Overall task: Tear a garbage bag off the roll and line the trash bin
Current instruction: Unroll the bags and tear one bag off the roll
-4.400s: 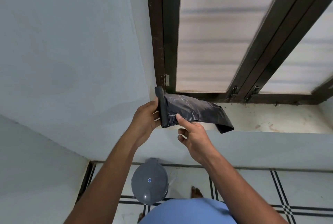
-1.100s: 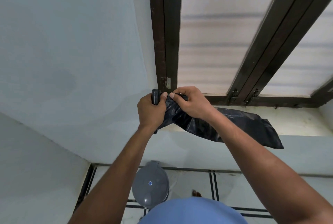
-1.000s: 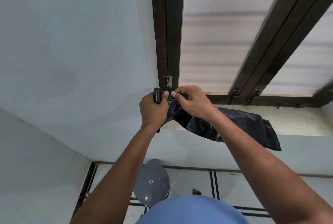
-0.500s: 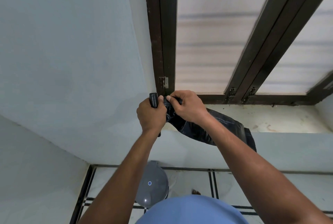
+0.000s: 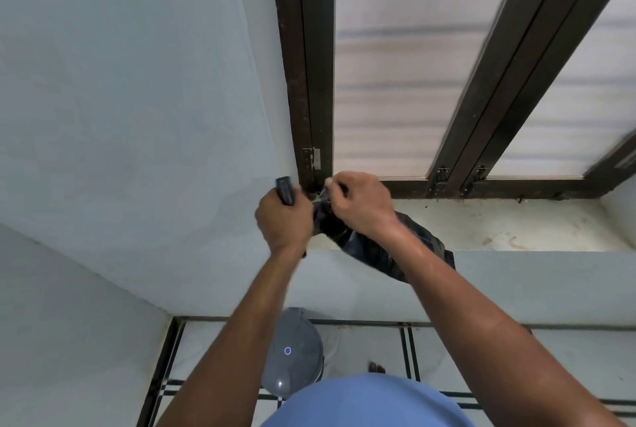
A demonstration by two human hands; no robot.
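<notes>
You see a big window (image 5: 413, 82) with a dark frame (image 5: 306, 65), a pale wall (image 5: 120, 100), a dirty ledge (image 5: 516, 223) and a tiled floor (image 5: 371, 347).

Pale blue-grey walls (image 5: 120, 100) meet in a corner. A dark-framed window (image 5: 306, 65) with frosted, seemingly ribbed panes sits above a stained sill (image 5: 516, 223). White floor tiles (image 5: 364, 347) carry dark line borders.

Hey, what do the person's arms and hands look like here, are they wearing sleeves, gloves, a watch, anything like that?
Both forearms are bare, with no sleeve reaching into view. The left hand and right hand wear no gloves, and no watch, bracelet or ring shows on the visible sides. The only clothing in view is a blue top at the bottom edge of the picture.
</notes>
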